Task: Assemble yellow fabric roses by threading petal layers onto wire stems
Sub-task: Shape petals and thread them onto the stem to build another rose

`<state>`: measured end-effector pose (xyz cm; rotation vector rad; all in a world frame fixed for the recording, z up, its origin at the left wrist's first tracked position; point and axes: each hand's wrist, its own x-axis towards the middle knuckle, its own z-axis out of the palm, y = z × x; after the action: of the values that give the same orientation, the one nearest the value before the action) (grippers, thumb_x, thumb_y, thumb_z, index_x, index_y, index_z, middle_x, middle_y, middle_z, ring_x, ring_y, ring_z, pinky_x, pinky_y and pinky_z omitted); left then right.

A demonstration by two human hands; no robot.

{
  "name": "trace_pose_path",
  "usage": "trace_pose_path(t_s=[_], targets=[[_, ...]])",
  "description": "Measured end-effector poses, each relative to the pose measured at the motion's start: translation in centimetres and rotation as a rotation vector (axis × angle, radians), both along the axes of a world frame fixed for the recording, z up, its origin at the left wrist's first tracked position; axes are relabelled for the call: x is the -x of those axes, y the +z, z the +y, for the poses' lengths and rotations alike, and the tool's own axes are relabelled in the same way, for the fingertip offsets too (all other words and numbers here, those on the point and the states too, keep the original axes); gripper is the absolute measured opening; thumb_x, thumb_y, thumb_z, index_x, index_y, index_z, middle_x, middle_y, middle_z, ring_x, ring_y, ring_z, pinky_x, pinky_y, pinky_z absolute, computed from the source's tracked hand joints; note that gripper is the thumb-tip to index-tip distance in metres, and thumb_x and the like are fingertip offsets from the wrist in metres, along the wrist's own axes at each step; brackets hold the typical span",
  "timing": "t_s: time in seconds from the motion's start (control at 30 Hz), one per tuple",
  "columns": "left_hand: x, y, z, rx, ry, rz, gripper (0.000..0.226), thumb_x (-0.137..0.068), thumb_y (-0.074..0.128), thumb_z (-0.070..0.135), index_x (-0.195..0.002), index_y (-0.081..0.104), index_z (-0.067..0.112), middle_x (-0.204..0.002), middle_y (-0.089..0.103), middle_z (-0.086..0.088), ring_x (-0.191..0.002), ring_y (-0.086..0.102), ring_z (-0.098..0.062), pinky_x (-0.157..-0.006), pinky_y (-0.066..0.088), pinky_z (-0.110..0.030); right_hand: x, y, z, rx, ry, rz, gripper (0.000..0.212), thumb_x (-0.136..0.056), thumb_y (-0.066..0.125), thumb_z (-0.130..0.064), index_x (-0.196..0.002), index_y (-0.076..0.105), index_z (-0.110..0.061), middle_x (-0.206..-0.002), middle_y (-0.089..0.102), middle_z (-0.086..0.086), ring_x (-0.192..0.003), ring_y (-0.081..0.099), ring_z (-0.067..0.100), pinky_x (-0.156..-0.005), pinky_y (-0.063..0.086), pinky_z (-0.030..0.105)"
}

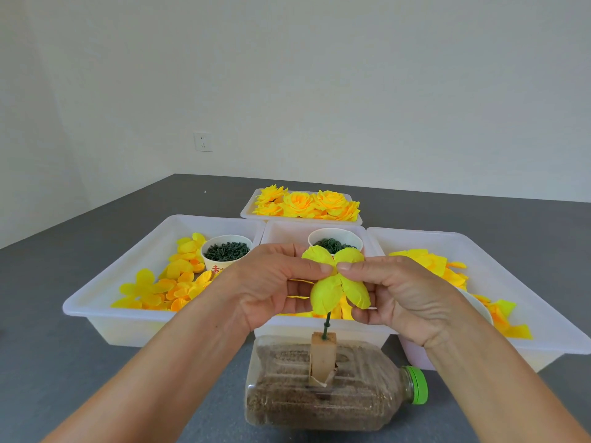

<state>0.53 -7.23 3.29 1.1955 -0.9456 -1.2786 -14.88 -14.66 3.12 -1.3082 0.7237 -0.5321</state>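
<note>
A yellow petal layer (335, 279) with 4 lobes sits at the top of a green wire stem (327, 326), held over the middle of the bench (64, 362). The left hand (271, 286) pinches it at its centre from the left with thumb and curled fingers, and the right hand (396, 292) pinches the same centre from the right, thumb tips almost meeting. The stem stands upright in a tan block (323, 356) fixed on a plastic bottle (319, 388) that lies on its side, filled with brown grains, its green cap (419, 385) pointing right.

My reading is that this rose is at an early stage: only 1 layer shows on the stem, so several more layers seem left to add. Behind, a far tray (249, 209) already holds a heap of finished yellow roses (307, 204), so a good share of the batch looks done. The left tray (96, 314) holds loose petals (166, 286) and a paper cup (227, 251) of small dark green pieces; the right tray (543, 321) holds more petals, and the middle tray (319, 324) holds a second cup (335, 241).

The point where the stem passes through the layer is hidden by the thumbs, so I cannot tell how far down it is seated. The hands cover most of the middle tray, and a white object behind the right wrist is mostly hidden. The red print on the left cup is too small to read.
</note>
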Motion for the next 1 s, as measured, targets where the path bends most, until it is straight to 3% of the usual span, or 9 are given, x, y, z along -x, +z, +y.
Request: trace_pose_path(t_s=[0.33, 0.53, 0.73, 0.83, 1.0], targets=[[0.4, -0.6, 0.2, 0.001, 0.018, 0.01, 0.038, -0.055, 0.07, 0.011, -0.092, 0.065, 0.005, -0.075, 0.071, -0.01, -0.06, 0.065, -0.019, -0.058, 0.056, -0.028, 0.1, -0.7, 0.3, -0.067, 0.004, -0.033, 0.039, -0.05, 0.071, -0.021, -0.086, 0.067, -0.008, -0.063, 0.063, 0.007, -0.048, 0.058, 0.014, -0.045, 0.047, 0.024], [0.3, 0.1, 0.1, 0.082, 0.07, 0.012, 0.03, -0.052, 0.071, 0.013, -0.081, 0.065, 0.009, -0.07, 0.071, -0.006, -0.058, 0.066, -0.016, -0.058, 0.056, -0.028, -0.2, 0.2, 0.2, 0.023, -0.011, -0.048, 0.039, -0.045, 0.073, -0.026, -0.08, 0.069, -0.01, -0.059, 0.061, 0.004, -0.048, 0.055, 0.012, -0.044, 0.046, 0.024], [0.3, -0.5, -0.3, 0.033, 0.084, 0.028, 0.019, -0.066, 0.068, 0.005, -0.084, 0.064, 0.007, -0.07, 0.07, -0.009, -0.058, 0.064, -0.018, -0.061, 0.056, -0.03, -0.5, 0.1, -0.1, 0.017, -0.028, 0.015, 0.016, -0.064, 0.071, -0.016, -0.079, 0.067, -0.01, -0.059, 0.061, 0.005, -0.047, 0.056, 0.013, -0.048, 0.047, 0.026], [0.3, -0.9, -0.3, 0.018, 0.072, 0.055, 0.015, -0.071, 0.066, 0.002, -0.085, 0.063, 0.005, -0.071, 0.069, -0.011, -0.058, 0.065, -0.019, -0.06, 0.057, -0.03, -0.5, -0.3, 0.0, -0.02, -0.031, 0.021, 0.025, -0.057, 0.071, -0.019, -0.08, 0.067, -0.01, -0.059, 0.063, 0.005, -0.047, 0.057, 0.014, -0.047, 0.047, 0.025], [0.3, -0.6, -0.2, 0.035, 0.029, 0.074, 0.026, -0.058, 0.068, 0.007, -0.083, 0.065, 0.005, -0.073, 0.071, -0.011, -0.059, 0.067, -0.019, -0.059, 0.058, -0.031, -0.4, -0.1, 0.1, -0.061, -0.006, -0.023, 0.031, -0.051, 0.071, -0.019, -0.079, 0.066, -0.009, -0.055, 0.06, 0.004, -0.044, 0.055, 0.013, -0.043, 0.046, 0.023]])
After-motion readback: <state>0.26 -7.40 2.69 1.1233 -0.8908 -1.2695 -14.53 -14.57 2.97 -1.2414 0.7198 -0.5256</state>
